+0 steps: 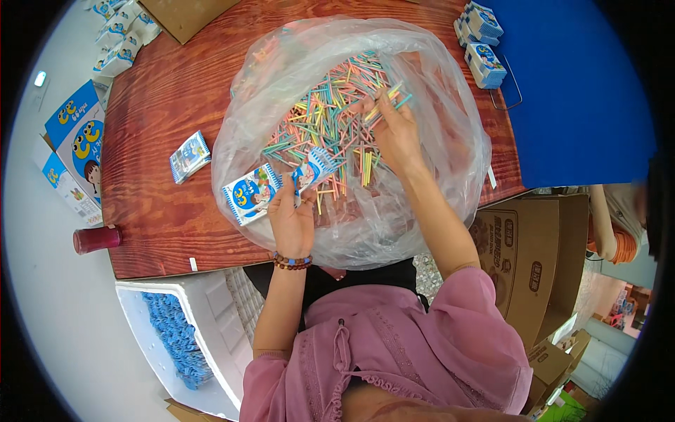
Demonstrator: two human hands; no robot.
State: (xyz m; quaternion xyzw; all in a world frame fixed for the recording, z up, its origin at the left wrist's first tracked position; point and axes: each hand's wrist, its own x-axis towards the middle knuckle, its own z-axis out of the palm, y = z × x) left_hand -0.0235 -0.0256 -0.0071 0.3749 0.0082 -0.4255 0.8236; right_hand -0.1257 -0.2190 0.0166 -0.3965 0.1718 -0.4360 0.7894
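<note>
A large clear plastic bag (450, 105) lies spread open on the red wooden table (162, 119), holding a heap of thin pastel candy sticks (316, 119) in pink, yellow and teal. My left hand (293, 221) grips blue-and-white candy packets at the bag's near left side; one packet (252, 193) points left, and another (314, 167) points right over the heap. Above the heap's right side, my right hand (395, 133) pinches several candy sticks (391, 104) between thumb and fingers. A small bundle of yellow sticks (366, 167) lies below that hand.
A loose packet (190, 157) lies left of the bag. A red jar (97, 240) stands at the table's left edge. Stacked packets (484, 63) are at the far right. A foam box (211, 309) of blue wrappers and a brown carton (524, 260) flank me.
</note>
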